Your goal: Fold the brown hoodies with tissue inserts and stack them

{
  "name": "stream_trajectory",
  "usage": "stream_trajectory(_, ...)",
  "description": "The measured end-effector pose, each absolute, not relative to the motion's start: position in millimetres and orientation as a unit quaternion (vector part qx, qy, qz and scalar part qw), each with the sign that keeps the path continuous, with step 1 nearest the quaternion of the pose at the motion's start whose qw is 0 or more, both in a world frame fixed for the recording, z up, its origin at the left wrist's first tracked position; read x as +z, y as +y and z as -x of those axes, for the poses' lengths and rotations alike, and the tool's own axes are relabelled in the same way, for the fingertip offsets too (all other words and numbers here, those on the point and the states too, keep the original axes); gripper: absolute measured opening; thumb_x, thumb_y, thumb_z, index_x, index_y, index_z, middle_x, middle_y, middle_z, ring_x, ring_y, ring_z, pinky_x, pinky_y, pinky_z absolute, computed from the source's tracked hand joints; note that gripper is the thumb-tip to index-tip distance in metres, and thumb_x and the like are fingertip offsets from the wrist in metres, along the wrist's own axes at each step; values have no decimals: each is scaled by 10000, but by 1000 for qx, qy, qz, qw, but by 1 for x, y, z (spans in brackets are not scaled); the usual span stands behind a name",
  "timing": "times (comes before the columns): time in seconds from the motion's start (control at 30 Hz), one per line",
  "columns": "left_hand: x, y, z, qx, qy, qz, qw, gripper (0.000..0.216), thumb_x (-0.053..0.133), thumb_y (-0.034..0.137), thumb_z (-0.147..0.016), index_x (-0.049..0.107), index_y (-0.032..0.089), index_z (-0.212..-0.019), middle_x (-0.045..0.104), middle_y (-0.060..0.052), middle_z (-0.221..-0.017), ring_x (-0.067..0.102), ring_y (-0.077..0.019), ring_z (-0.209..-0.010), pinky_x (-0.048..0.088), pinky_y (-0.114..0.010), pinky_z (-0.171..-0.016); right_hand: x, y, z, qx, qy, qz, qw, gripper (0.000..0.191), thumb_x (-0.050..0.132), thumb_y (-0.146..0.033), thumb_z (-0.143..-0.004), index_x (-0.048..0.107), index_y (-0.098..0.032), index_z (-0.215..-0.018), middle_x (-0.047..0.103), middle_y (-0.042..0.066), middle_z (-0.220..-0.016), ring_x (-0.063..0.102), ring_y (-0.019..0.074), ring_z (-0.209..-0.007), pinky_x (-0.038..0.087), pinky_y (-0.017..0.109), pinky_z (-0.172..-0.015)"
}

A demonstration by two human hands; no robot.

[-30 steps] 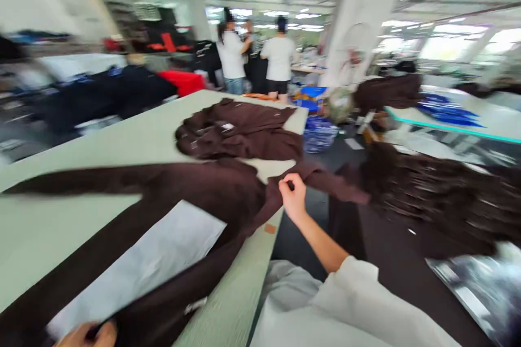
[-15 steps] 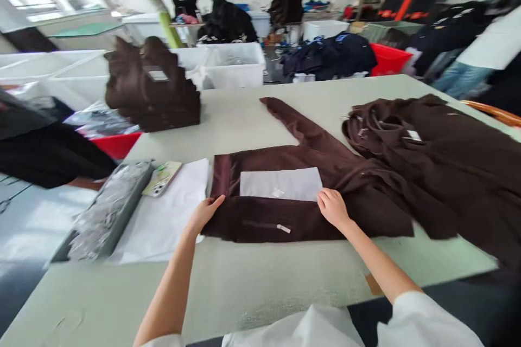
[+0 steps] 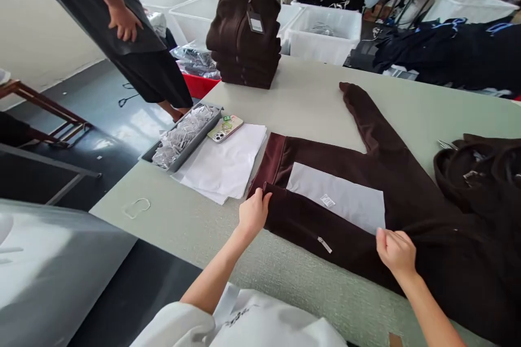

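A dark brown hoodie (image 3: 337,152) lies spread on the table, one sleeve stretched toward the far side. Its near side is folded inward, and a small pale zip pull (image 3: 324,244) shows on that folded strip. On the hoodie rests a white paper sheet (image 3: 345,195) with a small clear packet (image 3: 328,200) on it, its near edge along the fold. My left hand (image 3: 253,210) is closed, pinching the folded edge by the hem. By the sheet's right corner, my right hand (image 3: 396,251) is closed on the fold, its fingertips partly hidden.
White paper sheets (image 3: 228,165) lie left of the hoodie, with a phone (image 3: 225,128) on top. Beside them stands a grey tray (image 3: 179,160) of small packets. Folded brown hoodies (image 3: 244,38) are stacked at the back. More brown garments (image 3: 480,173) lie right. A person (image 3: 122,21) stands at left.
The view has swung left, so the table and garments appear farther right and tilted. Both hands keep their places on the fold. More of the person at left now shows.
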State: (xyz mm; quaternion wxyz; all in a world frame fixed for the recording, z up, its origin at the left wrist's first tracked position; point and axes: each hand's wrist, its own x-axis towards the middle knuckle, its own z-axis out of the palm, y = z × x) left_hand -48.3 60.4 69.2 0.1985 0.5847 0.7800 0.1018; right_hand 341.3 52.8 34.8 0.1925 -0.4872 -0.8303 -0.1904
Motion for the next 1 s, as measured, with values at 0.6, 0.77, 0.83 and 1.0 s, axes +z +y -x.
stream_trajectory(0.6,27,52,100,325,735,-508,308,285,464,473,-799,374,223,-695,443,29,-583,445,-153,-569,324,-259,-536,33,110,-328,-168,-807,539,175,505,415,-299,-906,517,-145,-436,542,38,-440,401,82,-408,256,272,-561)
stream_trajectory(0.77,26,50,99,235,782,-509,273,244,440,445,-824,392,227,-726,515,4,-643,478,-171,-598,313,-268,-560,20,113,-322,-156,-806,554,139,519,382,-313,-918,563,-138,-464,579,53,-471,406,85,-406,231,283,-556)
stream_trajectory(0.83,30,51,99,221,773,-530,270,263,431,434,-829,348,227,-688,479,11,-606,457,-168,-576,305,-271,-551,17,114,-321,-153,-804,559,132,516,378,-305,-921,569,-137,-471,582,54,-478,409,86,-412,231,287,-564)
stream_trajectory(1.0,31,59,100,277,759,-528,263,235,479,405,-785,322,233,-752,435,27,-621,468,-165,-584,363,-272,-554,25,116,-323,-164,-782,583,144,517,374,-294,-929,565,-133,-477,574,56,-480,456,95,-458,251,294,-611)
